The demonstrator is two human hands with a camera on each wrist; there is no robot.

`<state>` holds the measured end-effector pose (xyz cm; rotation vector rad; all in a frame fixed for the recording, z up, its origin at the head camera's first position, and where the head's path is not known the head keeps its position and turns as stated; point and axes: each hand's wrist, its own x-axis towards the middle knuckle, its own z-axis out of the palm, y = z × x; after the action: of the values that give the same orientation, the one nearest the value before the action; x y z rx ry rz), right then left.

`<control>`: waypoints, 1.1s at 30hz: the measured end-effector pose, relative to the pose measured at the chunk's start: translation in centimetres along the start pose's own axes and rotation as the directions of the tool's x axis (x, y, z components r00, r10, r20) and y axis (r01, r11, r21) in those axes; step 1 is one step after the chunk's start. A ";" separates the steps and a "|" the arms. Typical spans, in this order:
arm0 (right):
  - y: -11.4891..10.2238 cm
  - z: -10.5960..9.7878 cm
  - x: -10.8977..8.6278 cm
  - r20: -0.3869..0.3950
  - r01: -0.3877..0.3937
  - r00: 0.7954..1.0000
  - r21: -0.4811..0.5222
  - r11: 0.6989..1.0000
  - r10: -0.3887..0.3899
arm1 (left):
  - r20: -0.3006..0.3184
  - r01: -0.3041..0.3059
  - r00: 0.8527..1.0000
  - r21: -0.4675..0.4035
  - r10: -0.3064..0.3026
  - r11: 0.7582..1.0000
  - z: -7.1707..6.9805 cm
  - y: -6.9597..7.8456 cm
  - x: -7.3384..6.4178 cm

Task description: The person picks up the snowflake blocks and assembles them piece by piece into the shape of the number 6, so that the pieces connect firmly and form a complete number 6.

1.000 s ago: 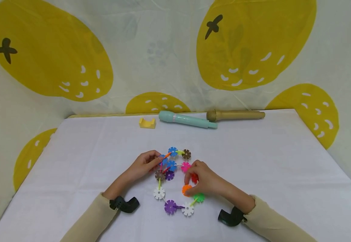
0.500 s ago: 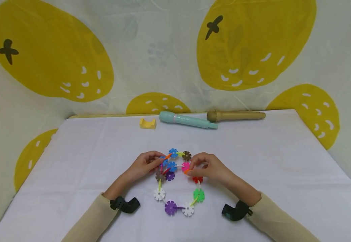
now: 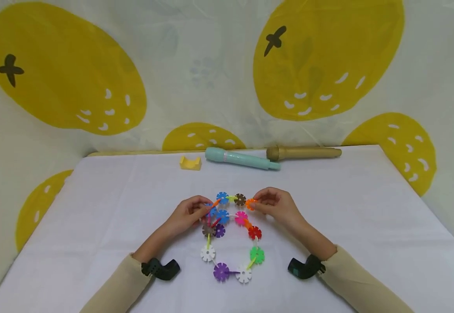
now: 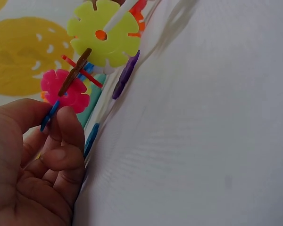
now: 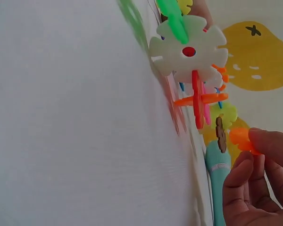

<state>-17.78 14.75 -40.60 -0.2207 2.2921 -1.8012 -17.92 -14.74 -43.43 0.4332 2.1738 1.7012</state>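
Note:
Colourful notched snowflake discs, slotted together, form a ring on the table with a second chain curving off its far side. My left hand (image 3: 187,215) pinches a blue snowflake disc (image 4: 49,116) at the chain's left bend. Between the thumb and fingers of my right hand (image 3: 279,206) is an orange snowflake disc (image 3: 250,204). It lies right beside the brown snowflake disc (image 3: 240,199) at the chain's end; whether their slots engage I cannot tell. Nearer to me, the ring includes a pink disc (image 3: 241,218), a red disc (image 3: 255,232) and a green disc (image 3: 256,255).
Along the far edge of the white-covered table (image 3: 133,182) lie a yellow notched block (image 3: 190,163), a light teal microphone-shaped tube (image 3: 242,158) and a gold-brown microphone-shaped tube (image 3: 304,152). A patterned cloth (image 3: 203,87) hangs behind.
My right hand has moved away from me with the orange disc, from beside the ring's red disc to the brown disc. My left hand has stayed at the blue disc.

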 end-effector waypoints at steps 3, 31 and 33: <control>0.2 -0.5 0.3 0.001 -0.003 1.000 -0.018 1.000 0.003 | 0.002 -0.008 1.000 -0.013 0.008 1.000 0.3 0.0 0.3; 2.2 -1.4 1.7 0.006 -0.025 1.000 0.079 0.997 0.024 | 0.064 -0.048 0.996 -0.103 0.055 0.993 1.1 0.3 0.6; 2.3 -1.4 1.7 0.006 -0.011 1.000 0.086 0.996 0.011 | 0.076 -0.048 0.996 -0.098 0.056 0.994 1.1 0.3 0.6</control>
<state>-19.74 16.20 -42.66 -0.1979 2.2013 -1.8868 -17.98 -13.46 -43.40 0.5256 2.0333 1.7766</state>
